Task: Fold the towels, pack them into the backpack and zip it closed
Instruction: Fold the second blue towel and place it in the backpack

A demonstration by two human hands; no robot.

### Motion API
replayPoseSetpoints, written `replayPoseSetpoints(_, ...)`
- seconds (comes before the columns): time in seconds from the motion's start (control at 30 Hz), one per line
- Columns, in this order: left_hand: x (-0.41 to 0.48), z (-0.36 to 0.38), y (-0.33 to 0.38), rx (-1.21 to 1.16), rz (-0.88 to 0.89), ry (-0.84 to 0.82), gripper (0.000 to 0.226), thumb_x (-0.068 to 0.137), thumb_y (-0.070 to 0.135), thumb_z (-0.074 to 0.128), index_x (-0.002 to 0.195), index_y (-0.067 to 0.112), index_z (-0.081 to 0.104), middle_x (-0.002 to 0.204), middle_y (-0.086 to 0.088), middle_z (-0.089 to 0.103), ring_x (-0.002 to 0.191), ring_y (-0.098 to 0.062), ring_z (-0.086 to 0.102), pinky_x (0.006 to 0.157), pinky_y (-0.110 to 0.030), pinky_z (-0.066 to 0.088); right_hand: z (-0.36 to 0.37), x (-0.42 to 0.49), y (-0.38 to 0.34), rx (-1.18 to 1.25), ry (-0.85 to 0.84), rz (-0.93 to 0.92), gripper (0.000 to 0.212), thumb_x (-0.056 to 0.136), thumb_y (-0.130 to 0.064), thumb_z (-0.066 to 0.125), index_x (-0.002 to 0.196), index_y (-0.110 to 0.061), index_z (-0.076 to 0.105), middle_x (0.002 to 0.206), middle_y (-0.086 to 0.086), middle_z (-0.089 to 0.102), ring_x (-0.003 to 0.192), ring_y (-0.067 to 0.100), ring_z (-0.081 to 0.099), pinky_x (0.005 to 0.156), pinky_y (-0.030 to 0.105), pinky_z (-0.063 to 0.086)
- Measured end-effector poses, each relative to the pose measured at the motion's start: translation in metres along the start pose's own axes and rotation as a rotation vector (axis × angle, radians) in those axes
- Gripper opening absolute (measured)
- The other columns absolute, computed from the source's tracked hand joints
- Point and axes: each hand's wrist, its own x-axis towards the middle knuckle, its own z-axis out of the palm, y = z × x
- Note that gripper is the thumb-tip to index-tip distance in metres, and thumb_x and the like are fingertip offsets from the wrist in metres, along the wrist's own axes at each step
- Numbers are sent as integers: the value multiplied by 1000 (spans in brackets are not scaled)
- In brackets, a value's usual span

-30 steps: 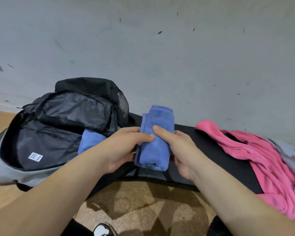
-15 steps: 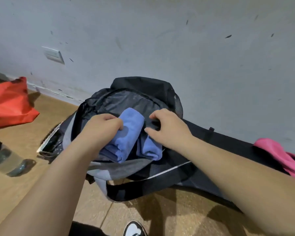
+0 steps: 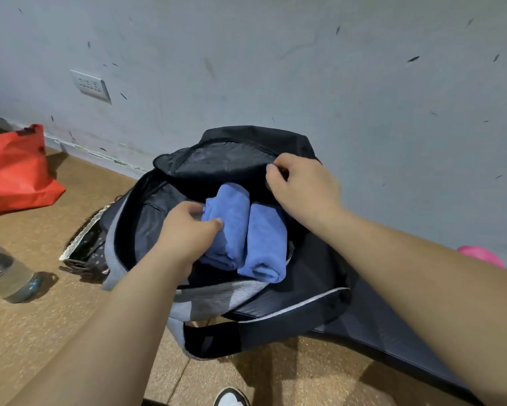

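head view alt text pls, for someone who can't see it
A person's left hand grips a folded blue towel beside a second blue towel inside an open black and grey backpack, while the right hand pinches its upper flap. A red bag and a water bottle lie on the floor.

Occlusion notes, head view
Fingers of the left hand are motion-blurred and cover the left side of the left blue towel. Fingertips of the right hand curl into the backpack flap; fabric or zip pull, can't tell. Right forearm hides most of the pink cloth. Frame's left edge cuts the red bag and the bottle, bottom edge cuts the shoe. Half hidden at the backpack's left side: a patterned item, can't identify.
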Motion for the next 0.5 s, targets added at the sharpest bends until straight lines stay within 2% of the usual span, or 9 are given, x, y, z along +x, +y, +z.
replayPoseSetpoints(0.07,6,12,-7,53,13,8,38,91,19,74,125,16,58,94,7,60,93,-19,63,77,-31,50,1,1,3,38,-34,12,26,98,-46,49,94,-28,67,83,-10,70,84,17,64,73,34,51)
replayPoseSetpoints(0.13,9,18,-12,230,66,49,34,91,25,74,119,14,60,85,10,56,96,-24,61,80,-33,46,7,-4,8,35,-117,-53,22,95,-46,56,108,-34,68,101,-12,71,99,17,66,86,38,54)
replayPoseSetpoints(0.2,11,19,-14,328,117,113,39,89,29,75,122,14,60,93,5,59,95,-24,59,79,-33,45,16,-14,12,-67,-172,-222,34,95,-45,60,128,-37,63,121,-7,66,114,22,61,93,43,50)
replayPoseSetpoints(0.27,10,19,-13,371,186,155,35,88,30,76,119,17,65,106,-1,64,96,-24,62,79,-33,47,27,-23,15,-150,-194,-380,37,98,-40,58,134,-33,63,127,-3,63,116,26,60,94,45,49)
replayPoseSetpoints(0.3,8,19,-11,389,219,146,28,89,28,75,115,19,69,105,-1,67,96,-24,64,78,-32,47,31,-26,17,-160,-227,-415,36,100,-38,55,135,-32,63,127,-2,64,116,27,60,94,46,49)
replayPoseSetpoints(0.37,3,20,-11,467,247,55,17,93,22,68,109,20,76,102,-1,73,98,-24,67,77,-30,48,36,-32,18,-128,-383,-354,38,105,-37,48,140,-33,60,138,-4,61,126,25,58,101,46,48)
replayPoseSetpoints(0.43,0,20,-13,541,234,-42,24,95,14,59,110,19,77,106,-5,75,97,-27,67,78,-33,53,36,-33,20,-68,-563,-267,44,107,-36,43,150,-35,50,154,-8,51,141,20,48,113,45,42)
replayPoseSetpoints(0.5,-2,18,-11,577,234,-62,25,92,10,55,100,19,77,96,-10,75,81,-27,62,69,-32,50,29,-35,21,-38,-601,-278,48,107,-32,43,155,-34,43,160,-10,45,146,17,42,118,42,38)
